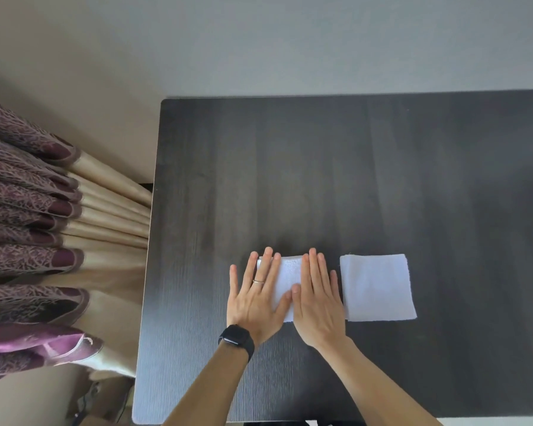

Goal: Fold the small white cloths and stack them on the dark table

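The dark tabletop (320, 179) carries two small white cloths near its front edge. The second cloth (379, 287) lies flat, just right of the folded cloth (290, 272) and apart from it. The left hand (256, 305) and right hand (317, 305) press on the folded cloth, fingers (266, 262) straight, spread, gripping nothing. Done well, the palms would probably sweep outward to sharpen the crease and square the edges before stacking.

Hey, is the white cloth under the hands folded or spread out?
Folded, it seems: the pressed cloth shows layered edges at its far left corner, with the left hand and right hand flat on it.
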`<state>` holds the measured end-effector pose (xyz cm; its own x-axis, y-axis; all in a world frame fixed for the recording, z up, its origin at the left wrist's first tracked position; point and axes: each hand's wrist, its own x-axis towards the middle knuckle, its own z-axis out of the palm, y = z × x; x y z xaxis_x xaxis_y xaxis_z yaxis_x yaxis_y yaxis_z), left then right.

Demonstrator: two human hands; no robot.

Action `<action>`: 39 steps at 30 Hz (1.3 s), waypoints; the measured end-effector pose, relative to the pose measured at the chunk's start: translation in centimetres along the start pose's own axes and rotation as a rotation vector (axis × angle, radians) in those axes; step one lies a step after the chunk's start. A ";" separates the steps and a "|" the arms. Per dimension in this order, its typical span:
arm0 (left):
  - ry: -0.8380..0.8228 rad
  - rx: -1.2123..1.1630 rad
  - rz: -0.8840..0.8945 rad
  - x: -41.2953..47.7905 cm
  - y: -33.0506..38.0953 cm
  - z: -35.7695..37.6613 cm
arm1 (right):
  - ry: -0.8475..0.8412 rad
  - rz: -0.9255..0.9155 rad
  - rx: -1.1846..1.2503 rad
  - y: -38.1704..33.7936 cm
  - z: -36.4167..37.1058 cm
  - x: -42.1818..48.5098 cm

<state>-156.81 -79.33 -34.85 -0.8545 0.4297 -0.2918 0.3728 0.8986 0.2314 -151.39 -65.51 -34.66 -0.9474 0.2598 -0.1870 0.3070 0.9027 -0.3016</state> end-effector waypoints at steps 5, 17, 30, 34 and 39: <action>-0.023 0.024 0.001 0.2 0.0 0.3 | -0.040 0.006 -0.035 0.3 0.3 0.1; -0.042 -0.035 0.057 -5.9 5.6 -5.7 | 0.198 0.118 0.259 8.5 -12.8 -11.5; 0.071 -0.099 0.826 -16.5 51.3 -7.1 | 0.858 0.598 0.007 36.3 -31.0 -42.0; 0.121 -0.182 1.076 -25.3 67.0 -7.0 | 1.081 0.742 -0.117 43.1 -35.8 -54.2; 0.159 -0.280 1.402 -37.0 83.2 -6.5 | 1.199 1.012 -0.219 49.5 -40.4 -68.9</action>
<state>-96.53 -21.04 1.23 0.1136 0.8979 0.4252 0.8587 -0.3040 0.4126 -74.59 -24.87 1.03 0.0815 0.7729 0.6293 0.9114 0.1977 -0.3609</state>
